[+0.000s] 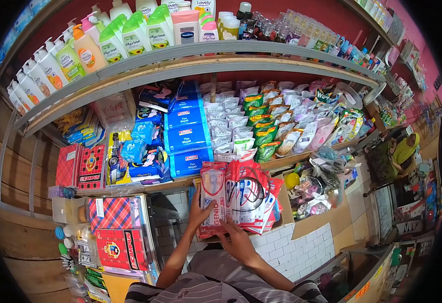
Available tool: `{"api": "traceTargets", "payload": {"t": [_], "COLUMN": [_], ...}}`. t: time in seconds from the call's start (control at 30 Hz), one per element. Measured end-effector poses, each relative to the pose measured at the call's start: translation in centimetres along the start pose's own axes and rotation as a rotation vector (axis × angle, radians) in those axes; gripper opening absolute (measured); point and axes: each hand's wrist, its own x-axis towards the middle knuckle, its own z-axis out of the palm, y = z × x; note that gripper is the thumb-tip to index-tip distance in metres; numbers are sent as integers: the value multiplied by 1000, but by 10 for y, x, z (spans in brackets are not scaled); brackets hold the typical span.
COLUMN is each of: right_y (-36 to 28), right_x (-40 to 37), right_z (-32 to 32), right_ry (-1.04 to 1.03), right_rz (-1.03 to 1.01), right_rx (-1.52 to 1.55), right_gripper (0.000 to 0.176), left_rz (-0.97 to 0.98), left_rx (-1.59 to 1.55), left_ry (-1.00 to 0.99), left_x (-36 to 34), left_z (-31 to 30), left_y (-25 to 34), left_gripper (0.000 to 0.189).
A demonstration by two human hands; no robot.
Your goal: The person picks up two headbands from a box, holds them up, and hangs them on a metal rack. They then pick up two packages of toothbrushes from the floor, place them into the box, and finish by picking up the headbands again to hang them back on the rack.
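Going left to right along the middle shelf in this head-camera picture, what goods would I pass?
Red checked notebooks → blue tissue packs → white sachets → green sachets → pale pouches. Just below the shelf, the left hand grips red packets.

The grey-edged upper shelf [206, 49] carries a row of pump lotion bottles [130, 35] along its left and middle. Small clear bottles [286, 28] crowd toward its right end. The wooden shelf [302, 159] below bears stacked blue tissue packs [186, 136] in the middle, red checked notebooks [82, 166] standing at the left end, and rows of leaning sachets [264, 126] to the right. Red-and-white packets [241, 194] stand upright at its front edge.
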Motion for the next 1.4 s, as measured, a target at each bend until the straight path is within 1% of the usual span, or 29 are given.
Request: {"api": "traceTargets", "payload": {"t": [0.07,0.1,0.17,0.23,0.33,0.43,0.47,0.57,0.6,0.7,0.77,0.8,0.9,0.93,1.0,1.07,1.1,1.13,1.17,1.23,1.27,1.3,1.33,1.4], "right_y": [-1,-4,-9,0,6,18,18,28,34,55,66,87,95,86,93,104,107,108,110,117,122,125,122,131], "right_x": [2,2,4,9,15,15,15,14,11,8,11,9,19,23,34,44,50,55,60,66,68,70,70,66], "right_z": [-6,-11,-23,-28,-37,-44,-48,-53,-54,-55,-55,-50,-65,-77,-88,-99,-106,-114,-120,-127,-130,-133,-139,-143], "right_ry": [119,141,184,263,340,386,398,458,459,488,532,531,501,458,455,431,394,355,316,246,207,166,148,30], "right_rz": [-45,-4,75,42,44,47,65,116,148,256,314,318,388,413,365,319,333,345,356,289,247,206,177,164], "right_rx": [97,115,154,132,121,89,83,123,143,251,345,388,566,629,643,677,642,605,568,479,412,346,286,219], "right_gripper": [28,24,15,15,15,14,14,12,12,11,11,12,13,13,12,12,12,13,14,15,15,16,18,19], "left_rz": [-61,-93,-44,-10,-126,-211,-153,-129,-113,-26,-38,-43,-235,-269,-336,-514,-602,-704,-800,-993,-1071,-1149,-1213,-1320], "left_rx": [-59,-88,-66,-92,-190,-151,-48,-24,-36,157,191,208,158,105,-1,-70,-108,-199,-144,-37,27,62,48,-11], "left_ry": [8,12,11,20,21,37,68,86,151,250,293,316,197,159,79,-105,-194,-301,-328,-384,-375,-383,-391,-397], "left_x": [0,-1,-1,-2,-7,-11,-13,-29,-36,-62,-85,-96,-135,-149,-173,-191,-202,-219,-229,-249,-266,-281,-293,-314], "left_z": [-1,-2,-4,-4,-7,-13,-15,-32,-36,-57,-65,-69,-81,-83,-83,-81,-80,-83,-80,-68,-59,-51,-42,-25], "left_y": [-4,-7,-13,0,23,10,1,11,15,21,25,24,8,-4,-34,-43,-48,-76,-86,-98,-104,-104,-105,-97], "left_gripper": [86,86,84,82,79,75,72,70,60,45,33,27,20,18,16,14,12,24,30,40,61,61,61,61]}}
